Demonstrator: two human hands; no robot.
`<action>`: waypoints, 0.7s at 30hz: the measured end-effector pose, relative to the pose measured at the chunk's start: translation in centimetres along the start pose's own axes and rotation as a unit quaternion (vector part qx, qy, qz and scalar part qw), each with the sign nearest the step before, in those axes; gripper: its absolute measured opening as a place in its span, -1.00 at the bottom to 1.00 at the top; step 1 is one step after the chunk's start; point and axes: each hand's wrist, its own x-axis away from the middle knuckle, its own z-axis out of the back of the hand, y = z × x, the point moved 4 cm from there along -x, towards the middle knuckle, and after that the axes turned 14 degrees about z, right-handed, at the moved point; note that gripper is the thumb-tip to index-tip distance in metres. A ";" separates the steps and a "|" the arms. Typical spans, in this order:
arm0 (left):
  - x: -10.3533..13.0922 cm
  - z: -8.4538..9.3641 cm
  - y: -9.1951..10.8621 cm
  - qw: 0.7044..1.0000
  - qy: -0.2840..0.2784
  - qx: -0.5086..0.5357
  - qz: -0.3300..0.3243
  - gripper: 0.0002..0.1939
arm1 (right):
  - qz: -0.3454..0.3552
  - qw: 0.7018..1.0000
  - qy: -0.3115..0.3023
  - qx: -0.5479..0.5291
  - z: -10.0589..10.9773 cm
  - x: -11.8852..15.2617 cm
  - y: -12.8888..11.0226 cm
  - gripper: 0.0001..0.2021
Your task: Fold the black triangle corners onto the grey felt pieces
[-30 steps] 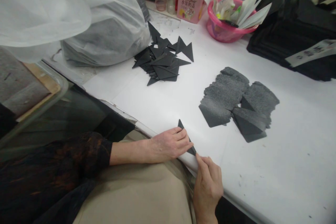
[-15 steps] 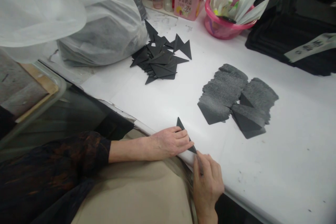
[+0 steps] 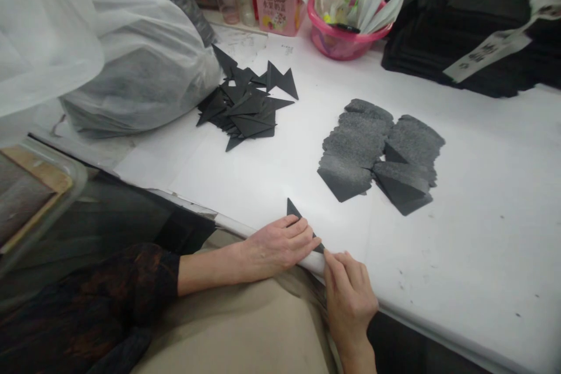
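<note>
At the near edge of the white surface (image 3: pixel 473 234), a pointed black piece (image 3: pixel 293 208) is partly covered by the curled fingers of the left hand (image 3: pixel 280 245); at its near tip, the fingers of the right hand (image 3: pixel 351 293) are drawn together, though whether either hand grips it cannot be told. Its position is little changed, so the same handling seems to be continuing.

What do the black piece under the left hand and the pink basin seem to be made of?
Black piece: matt, perhaps leather or synthetic sheet; thin, straight-edged, material uncertain. Pink basin: probably plastic, slightly glossy; smooth wall, rounded rim.
</note>
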 end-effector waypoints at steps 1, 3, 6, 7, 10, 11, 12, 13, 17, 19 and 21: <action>0.0 0.0 0.1 1.000 0.000 0.004 -0.006 -0.69 | -0.002 1.000 -0.002 0.000 0.0 0.1 0.0 -0.78; 0.0 -0.1 0.2 1.000 0.001 0.012 -0.017 -0.70 | -0.009 1.000 -0.005 -0.006 0.0 0.2 0.0 -0.78; 0.2 -0.4 0.3 1.000 0.000 0.013 -0.026 -0.67 | -0.013 1.000 -0.012 -0.018 -0.1 0.4 0.0 -0.78; 0.2 -0.4 0.4 1.000 -0.002 0.011 -0.027 -0.66 | -0.015 1.000 -0.015 -0.022 -0.1 0.4 0.1 -0.78; 0.3 -0.7 0.4 1.000 -0.014 -0.001 -0.027 -0.64 | -0.032 0.999 -0.010 -0.040 -0.1 0.6 0.3 -0.77; 0.4 -0.8 0.4 1.000 -0.016 -0.005 -0.027 -0.63 | -0.038 0.998 -0.002 -0.048 -0.1 0.7 0.4 -0.77; 0.4 -0.9 0.4 0.999 -0.015 -0.008 -0.027 -0.63 | -0.045 0.997 0.007 -0.055 0.0 0.8 0.4 -0.77; 0.5 -1.0 0.5 0.999 -0.013 -0.010 -0.028 -0.62 | -0.051 0.997 0.015 -0.061 0.1 0.9 0.5 -0.77; 0.6 -1.3 0.5 1.000 -0.005 -0.012 -0.026 -0.62 | -0.069 0.994 0.034 -0.072 0.3 1.3 0.6 -0.78; 0.6 -1.4 0.5 1.000 -0.005 -0.011 -0.025 -0.63 | -0.069 0.994 0.033 -0.072 0.1 1.5 0.5 -0.77; 0.6 -1.4 0.5 1.000 -0.006 -0.011 -0.025 -0.63 | -0.064 0.996 0.024 -0.059 -0.1 1.6 0.5 -0.75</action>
